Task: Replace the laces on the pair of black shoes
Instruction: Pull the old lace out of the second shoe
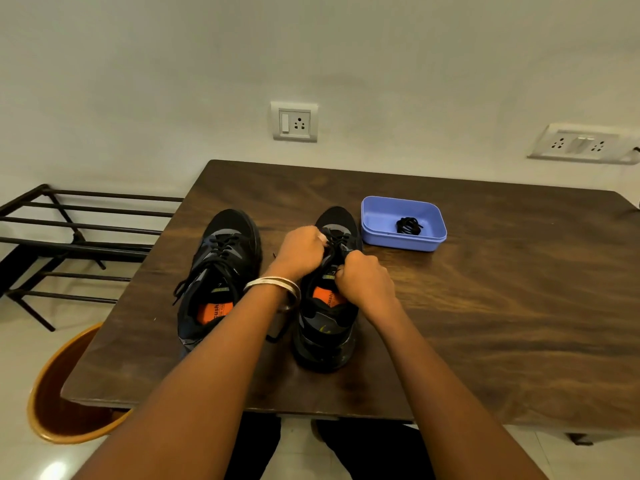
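Two black shoes sit side by side on the brown counter [485,306]. The left hand [301,251] and right hand [367,282] both pinch the laces [337,239] of the right shoe [329,327]. The left shoe [221,268] lies at 9 o'clock. At 2 o'clock, a blue tray [372,220] holds a lace bundle [409,226].

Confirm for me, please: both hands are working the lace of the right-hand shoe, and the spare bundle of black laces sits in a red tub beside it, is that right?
Not quite: the tub is blue, not red, as the head view shows. The rest holds: the left hand and right hand grip the lace on the right-hand shoe, with the spare laces in the tub.
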Demonstrator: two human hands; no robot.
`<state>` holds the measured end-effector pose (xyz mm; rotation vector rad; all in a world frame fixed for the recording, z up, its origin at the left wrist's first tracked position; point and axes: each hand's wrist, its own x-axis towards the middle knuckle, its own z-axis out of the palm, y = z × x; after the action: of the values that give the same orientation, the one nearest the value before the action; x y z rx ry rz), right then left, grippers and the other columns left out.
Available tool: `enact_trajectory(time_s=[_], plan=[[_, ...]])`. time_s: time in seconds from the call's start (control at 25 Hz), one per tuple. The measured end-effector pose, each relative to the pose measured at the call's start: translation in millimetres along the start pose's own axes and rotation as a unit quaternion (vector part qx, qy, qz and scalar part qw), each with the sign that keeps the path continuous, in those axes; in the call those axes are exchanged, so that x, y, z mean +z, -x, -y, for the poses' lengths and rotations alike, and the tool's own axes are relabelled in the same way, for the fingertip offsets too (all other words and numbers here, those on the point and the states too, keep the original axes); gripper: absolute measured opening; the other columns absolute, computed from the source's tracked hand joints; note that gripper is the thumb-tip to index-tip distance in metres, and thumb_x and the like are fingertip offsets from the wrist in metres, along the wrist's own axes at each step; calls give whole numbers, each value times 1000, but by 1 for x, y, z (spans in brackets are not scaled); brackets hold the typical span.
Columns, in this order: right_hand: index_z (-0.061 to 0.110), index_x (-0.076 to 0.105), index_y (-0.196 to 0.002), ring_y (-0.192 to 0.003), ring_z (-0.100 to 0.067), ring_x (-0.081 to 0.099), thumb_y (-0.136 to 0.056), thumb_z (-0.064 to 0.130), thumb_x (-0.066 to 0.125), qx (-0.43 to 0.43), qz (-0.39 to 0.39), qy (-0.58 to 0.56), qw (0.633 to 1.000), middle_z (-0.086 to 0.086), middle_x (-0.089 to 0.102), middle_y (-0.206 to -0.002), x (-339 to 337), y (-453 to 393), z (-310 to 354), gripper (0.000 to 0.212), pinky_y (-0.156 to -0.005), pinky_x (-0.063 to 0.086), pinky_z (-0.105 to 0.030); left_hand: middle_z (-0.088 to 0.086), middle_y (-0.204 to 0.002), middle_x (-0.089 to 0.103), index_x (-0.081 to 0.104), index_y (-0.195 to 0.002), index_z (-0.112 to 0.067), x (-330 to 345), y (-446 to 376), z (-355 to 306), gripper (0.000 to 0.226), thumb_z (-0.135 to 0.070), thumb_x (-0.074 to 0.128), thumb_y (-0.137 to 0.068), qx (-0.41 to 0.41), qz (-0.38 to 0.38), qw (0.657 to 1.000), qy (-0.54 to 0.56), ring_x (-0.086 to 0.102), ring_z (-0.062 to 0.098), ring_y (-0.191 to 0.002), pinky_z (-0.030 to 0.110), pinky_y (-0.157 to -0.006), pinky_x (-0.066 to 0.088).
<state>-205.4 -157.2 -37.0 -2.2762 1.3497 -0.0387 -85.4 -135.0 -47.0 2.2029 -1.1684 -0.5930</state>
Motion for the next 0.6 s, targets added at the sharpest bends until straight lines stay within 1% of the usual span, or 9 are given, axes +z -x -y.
enact_trajectory(time_s=[0.08, 0.16, 0.24, 0.28, 0.32, 0.4, 0.44, 0.52, 0.6], plan=[[11, 44, -90, -87, -32, 51, -97, 20, 46, 1, 4, -8, 1000, -15, 58, -104, -1, -1, -1, 12, -71, 40, -37, 10, -75, 62, 61, -76, -6, -4, 1, 2, 32, -11, 39, -99, -93, 22, 978, 185, 57, 27, -75, 32, -68, 44], [11, 43, -89, -87, -32, 50, -97, 19, 45, 0, 4, -11, 1000, -13, 54, -98, -1, -3, -3, 11, -71, 39, -37, 1, -60, 54, 51, -72, -13, -9, 1, 6, 34, -11, 33, -101, -195, 13, 897, 397, 50, 18, -61, 28, -58, 37], [10, 44, -89, -85, -31, 48, -97, 18, 44, -2, 0, -12, 1000, -13, 52, -97, 0, -5, -4, 11, -71, 39, -36, 1, -65, 53, 48, -81, -14, -15, 1, 14, 26, -13, 31, -102, -254, -9, 837, 484, 55, 20, -62, 29, -59, 39], [10, 44, -89, -84, -31, 47, -97, 18, 44, -4, 0, -5, 1000, -13, 53, -97, 0, -5, -4, 12, -71, 39, -36, 4, -71, 57, 51, -87, -13, -17, 1, 16, 20, -15, 36, -100, -257, -27, 854, 452, 58, 23, -65, 31, -61, 44], [10, 45, -89, -83, -30, 48, -97, 18, 44, -5, 0, 4, 1000, -13, 53, -96, 1, -6, -5, 12, -71, 39, -36, 8, -81, 62, 56, -92, -10, -18, 1, 17, 16, -18, 43, -96, -248, -47, 887, 387, 60, 26, -71, 35, -66, 49], [10, 46, -90, -82, -29, 49, -98, 20, 44, -6, 6, 19, 1000, -12, 53, -95, 1, -7, -3, 13, -70, 40, -36, 14, -111, 62, 63, -103, -7, -22, 0, 19, 24, -24, 54, -90, -233, -121, 946, 191, 59, 33, -100, 44, -89, 47], [10, 47, -92, -83, -30, 51, -98, 22, 46, -6, 13, 29, 999, -11, 52, -95, -1, -6, -3, 13, -71, 40, -36, 16, -123, 56, 63, -107, -8, -24, 3, 15, 27, -27, 57, -89, -231, -153, 957, 82, 52, 37, -115, 48, -99, 40], [11, 51, -102, -93, -33, 55, -97, 29, 52, -8, 19, 55, 998, -11, 51, -99, -5, -8, -4, 19, -73, 42, -36, 16, -134, 45, 62, -110, -12, -31, 9, 3, 28, -30, 60, -88, -181, -192, 962, -72, 39, 41, -127, 54, -104, 31], [11, 54, -112, -102, -35, 56, -94, 34, 59, -35, -21, 53, 998, -10, 51, -104, -10, -12, -6, 30, -77, 45, -38, 11, -124, 54, 65, -107, -16, -33, 9, -3, 28, -33, 63, -85, -83, -167, 977, -99, 49, 39, -119, 51, -98, 43]])
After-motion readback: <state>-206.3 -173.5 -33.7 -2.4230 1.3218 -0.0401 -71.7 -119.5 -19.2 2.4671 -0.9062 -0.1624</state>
